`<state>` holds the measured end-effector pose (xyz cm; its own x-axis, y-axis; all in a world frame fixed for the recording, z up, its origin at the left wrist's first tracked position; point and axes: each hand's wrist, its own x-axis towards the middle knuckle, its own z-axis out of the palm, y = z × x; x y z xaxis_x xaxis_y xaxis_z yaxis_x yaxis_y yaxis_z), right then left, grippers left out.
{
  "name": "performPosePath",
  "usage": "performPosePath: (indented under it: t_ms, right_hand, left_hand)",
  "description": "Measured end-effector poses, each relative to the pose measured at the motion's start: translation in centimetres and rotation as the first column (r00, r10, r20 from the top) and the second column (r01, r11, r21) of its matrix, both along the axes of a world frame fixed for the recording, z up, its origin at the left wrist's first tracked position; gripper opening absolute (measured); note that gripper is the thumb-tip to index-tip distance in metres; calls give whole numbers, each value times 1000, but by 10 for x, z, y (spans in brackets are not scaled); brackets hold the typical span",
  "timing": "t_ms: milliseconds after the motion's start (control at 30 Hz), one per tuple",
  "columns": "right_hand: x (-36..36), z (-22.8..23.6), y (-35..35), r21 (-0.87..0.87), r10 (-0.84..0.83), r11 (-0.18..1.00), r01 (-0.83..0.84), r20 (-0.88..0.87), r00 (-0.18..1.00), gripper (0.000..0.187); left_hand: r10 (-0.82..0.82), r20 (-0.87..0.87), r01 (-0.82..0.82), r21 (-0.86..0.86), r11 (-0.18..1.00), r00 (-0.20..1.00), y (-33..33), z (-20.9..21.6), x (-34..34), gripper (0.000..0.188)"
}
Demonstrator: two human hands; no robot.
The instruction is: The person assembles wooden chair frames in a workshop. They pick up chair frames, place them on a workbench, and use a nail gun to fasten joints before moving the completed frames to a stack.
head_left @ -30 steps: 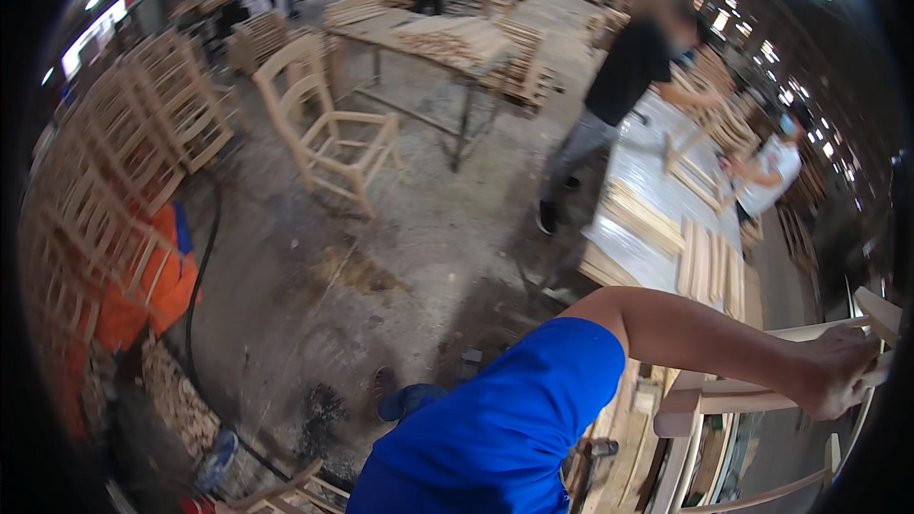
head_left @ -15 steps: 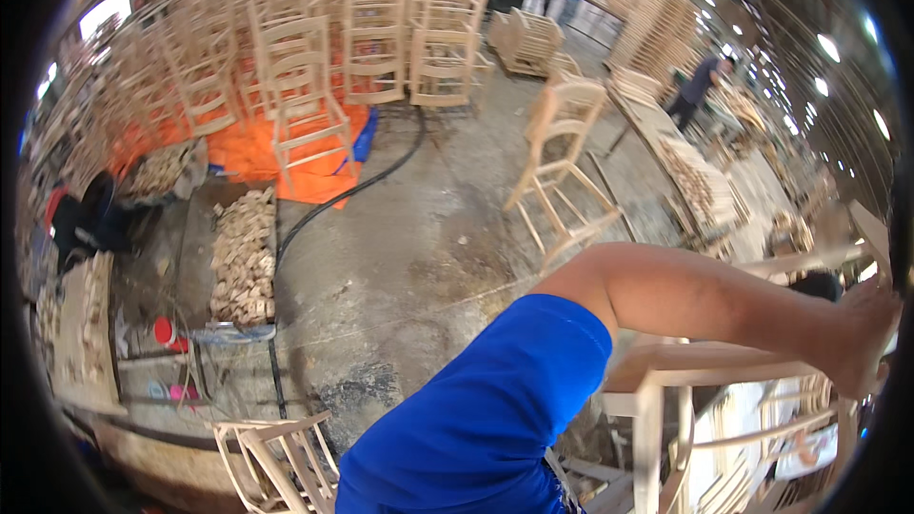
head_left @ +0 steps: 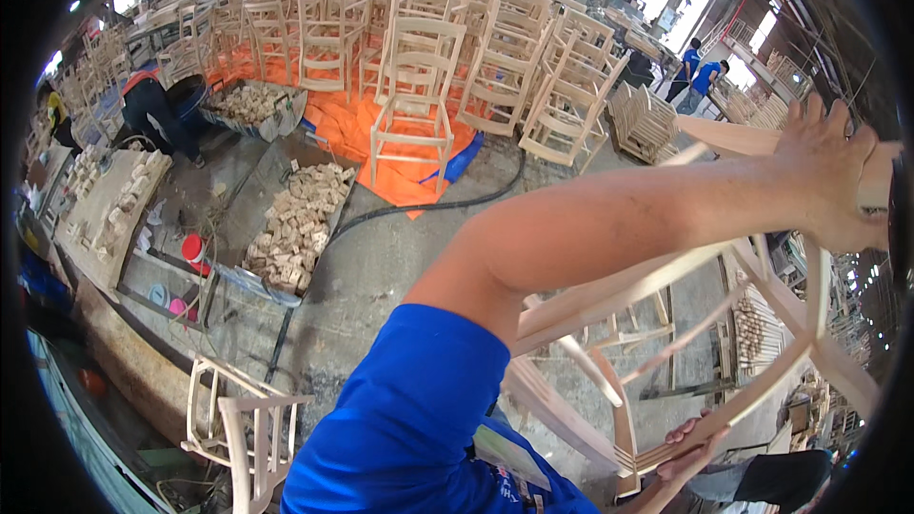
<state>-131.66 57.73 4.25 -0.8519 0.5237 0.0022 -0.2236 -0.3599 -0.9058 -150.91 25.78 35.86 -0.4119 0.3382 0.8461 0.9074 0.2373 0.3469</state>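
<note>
- So here's me with a bare-wood chair frame (head_left: 600, 303) stretched across my view from about 3 to 5 o'clock, tilted.
- Left hand (head_left: 826, 171), out at 3 o'clock: looks grasped over one end of the frame, though the palm side is hidden from me.
- Right hand (head_left: 695, 444), down near 5 o'clock: fingers curled round a lower rail.
- Done, far as I can see: posts and rails look joined up, and I've got hold of it with both hands.
- Not done: I haven't let go or set it down. The wood looks raw, and there's floor showing through the gaps. Can't tell if any legs are propped on something.
- For comparison, similar bare chairs (head_left: 419, 67) stand at 12 o'clock on an orange sheet (head_left: 343, 126), with another chair (head_left: 243, 428) around 7.
</note>
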Motion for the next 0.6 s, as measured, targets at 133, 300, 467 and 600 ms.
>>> performPosePath:
  t_ms: [133, 300, 467, 600]
  right_hand:
    - [-113, -29, 5, -51, 191, 981, -189, 35, 981, 61]
    - [-258, -72, -17, -2, 339, 940, -341, 129, 932, 63]
    - [-393, -101, -37, 156, 339, 900, -407, 337, 879, 70]
    - [-533, -68, 15, 589, 444, 707, -392, 63, 894, 82]
  left_hand:
    - [36, -90, -30, 64, 998, 995, -15, 4, -77, 78]
    - [43, -240, -12, 126, 992, 970, -38, 23, -172, 64]
    - [67, -161, -23, 264, 964, 985, -78, 29, -258, 52]
    - [90, -114, 23, 737, 676, 989, -113, -22, -354, 59]
